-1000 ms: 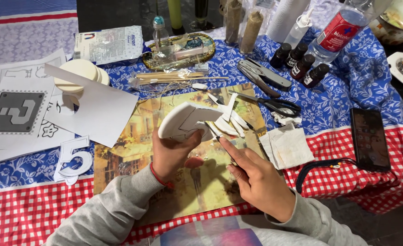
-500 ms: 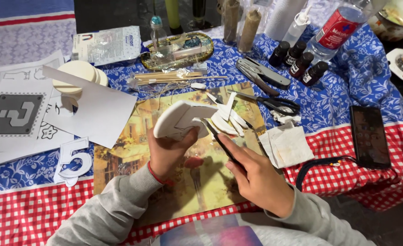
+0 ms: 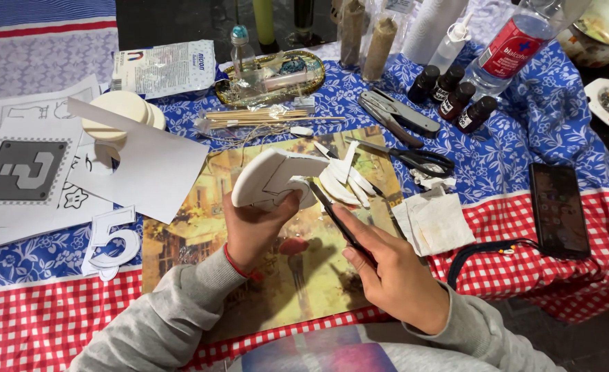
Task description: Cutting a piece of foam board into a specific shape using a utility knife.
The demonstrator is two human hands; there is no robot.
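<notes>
**Trimming a white foam shape with a craft knife**

At centre frame, our left hand (image 3: 253,231) closes its grip around a white foam cutout (image 3: 271,180) held above the worktop (image 3: 525,145). Our right hand (image 3: 397,275) clasps a dark craft knife (image 3: 335,215), blade at the foam's edge. A slip could nick our left thumb, which sits close.
</notes>
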